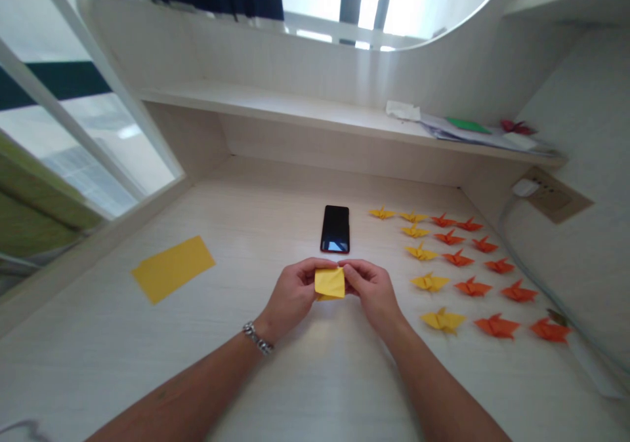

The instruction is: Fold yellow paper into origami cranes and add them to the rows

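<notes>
Pinching from both sides, the person's left hand (294, 289) and right hand (375, 292) hold a folded yellow paper (329, 282) just below the frame's centre, and I see a black phone (335, 227) above, paper cranes (473, 288) at right.

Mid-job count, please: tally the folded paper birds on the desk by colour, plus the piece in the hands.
Yellow folded-paper birds: 6
Orange folded-paper birds: 10
Small folded yellow paper square, held between left hand and right hand: 1
Total: 17
</notes>
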